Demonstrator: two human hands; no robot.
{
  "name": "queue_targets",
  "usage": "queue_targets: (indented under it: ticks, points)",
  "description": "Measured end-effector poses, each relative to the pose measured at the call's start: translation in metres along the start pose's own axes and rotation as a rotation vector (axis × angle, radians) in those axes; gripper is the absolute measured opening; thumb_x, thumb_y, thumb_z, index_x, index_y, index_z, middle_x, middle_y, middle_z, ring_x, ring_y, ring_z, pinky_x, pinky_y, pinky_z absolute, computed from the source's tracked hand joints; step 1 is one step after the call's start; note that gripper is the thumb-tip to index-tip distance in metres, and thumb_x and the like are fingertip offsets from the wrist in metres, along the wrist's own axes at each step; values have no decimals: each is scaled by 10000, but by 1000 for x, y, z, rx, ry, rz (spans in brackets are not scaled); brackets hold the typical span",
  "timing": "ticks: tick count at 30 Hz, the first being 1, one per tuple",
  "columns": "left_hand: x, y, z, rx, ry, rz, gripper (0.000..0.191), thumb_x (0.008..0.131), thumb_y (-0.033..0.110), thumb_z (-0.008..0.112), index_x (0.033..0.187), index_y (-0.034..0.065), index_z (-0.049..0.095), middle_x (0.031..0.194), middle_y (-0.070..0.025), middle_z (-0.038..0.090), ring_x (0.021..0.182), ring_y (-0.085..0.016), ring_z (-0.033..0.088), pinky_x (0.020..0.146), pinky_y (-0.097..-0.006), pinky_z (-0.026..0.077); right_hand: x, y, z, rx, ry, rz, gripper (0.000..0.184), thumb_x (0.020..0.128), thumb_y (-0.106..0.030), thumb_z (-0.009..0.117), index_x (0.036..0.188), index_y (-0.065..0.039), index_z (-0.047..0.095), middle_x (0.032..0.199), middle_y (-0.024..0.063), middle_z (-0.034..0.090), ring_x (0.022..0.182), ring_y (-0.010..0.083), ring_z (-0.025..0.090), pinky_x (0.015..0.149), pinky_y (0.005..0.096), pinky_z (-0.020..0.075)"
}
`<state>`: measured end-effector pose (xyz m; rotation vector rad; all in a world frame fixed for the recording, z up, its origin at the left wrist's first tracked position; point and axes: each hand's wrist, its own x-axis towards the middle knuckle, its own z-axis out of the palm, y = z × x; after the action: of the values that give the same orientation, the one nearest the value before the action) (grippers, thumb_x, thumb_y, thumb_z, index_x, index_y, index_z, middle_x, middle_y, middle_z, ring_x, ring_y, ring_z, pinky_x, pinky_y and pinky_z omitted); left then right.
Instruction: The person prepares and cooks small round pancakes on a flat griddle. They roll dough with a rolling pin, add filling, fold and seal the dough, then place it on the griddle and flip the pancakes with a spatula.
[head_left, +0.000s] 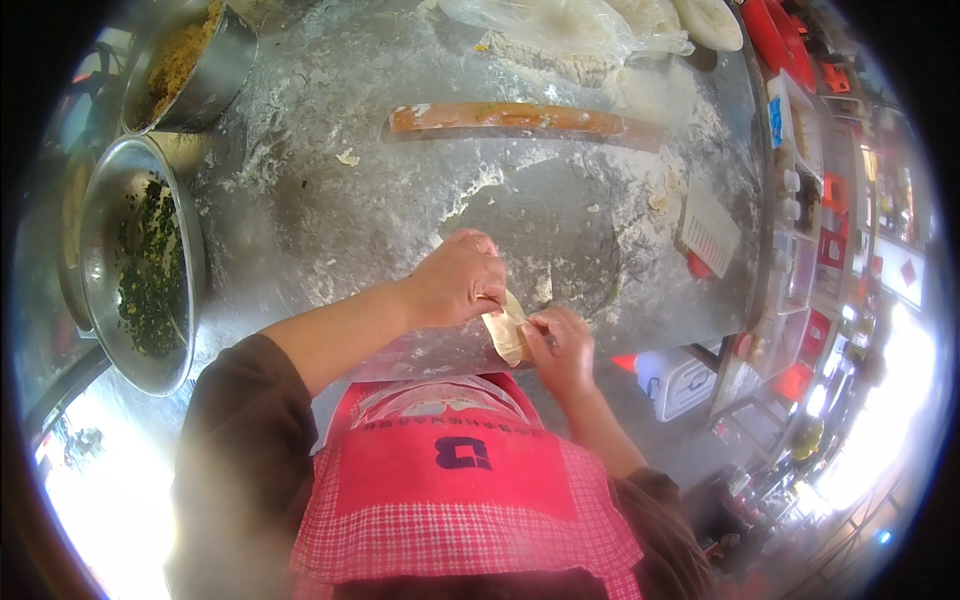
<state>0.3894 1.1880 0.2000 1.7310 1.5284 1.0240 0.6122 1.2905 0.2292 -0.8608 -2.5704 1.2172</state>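
Note:
A small piece of pale dough (507, 330) is held between my two hands, just above the near edge of the floured metal table (300, 217). My left hand (459, 283) pinches its upper left end, with the fingers curled over it. Its right side is gripped by the fingertips of my right hand (561, 346). Beyond my hands lies a wooden rolling pin (517, 116) dusted with flour. A white slotted plastic scraper (709, 229) rests at the right of the table. The dough's underside is hidden.
At the left stand a steel bowl of chopped greens (193, 255) and a deep metal pot with a yellowish-brown filling (244, 64). Plastic-covered dough (555, 26) lies at the far side. Beyond the table's right edge are plastic containers (791, 270) and a lidded box (679, 384).

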Motion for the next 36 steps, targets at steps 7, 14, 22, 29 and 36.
queue_targets:
  ticks: [7, 14, 22, 29, 36]
  points:
    - [3, 2, 7, 210, -28, 71, 284, 800, 341, 762, 996, 137, 742, 864, -26, 619, 1000, -265, 562, 1033, -470, 389, 15, -3, 6, -217, -39, -116, 172, 765, -165, 762, 869, -71, 662, 860, 92, 655, 819, 300, 628, 754, 429, 484]
    - [-11, 1, 8, 94, 183, 8, 283, 761, 253, 786, 1010, 132, 727, 980, -19, 659, 1073, -278, 564, 1002, -453, 431, -2, 2, 5, -130, 10, -106, 210, 783, -153, 748, 938, -65, 637, 914, 109, 647, 868, 331, 610, 788, 444, 473]
    - [-15, -18, -5, 149, -5, 42, 398, 713, 169, 830, 1095, 133, 726, 1034, -1, 683, 1002, -274, 603, 850, -385, 521, 0, 7, 8, -31, -39, -12, 272, 750, -181, 786, 942, -54, 640, 919, 103, 654, 863, 331, 611, 776, 443, 480]
    - [-29, -14, -4, 48, 140, -68, 319, 712, 81, 815, 1019, 118, 736, 1025, -22, 698, 1008, -271, 612, 833, -380, 532, -9, 0, -2, -208, 1, -110, 319, 712, -206, 819, 942, -51, 662, 875, 101, 655, 816, 327, 619, 722, 429, 495]
    - [-26, 1, -22, 194, 15, -38, 615, 725, 129, 795, 1312, 138, 611, 1281, -73, 609, 1143, -267, 561, 995, -423, 459, -3, 1, -8, -100, -95, 57, 343, 733, -262, 806, 974, -54, 676, 884, 102, 654, 835, 332, 627, 760, 432, 502]
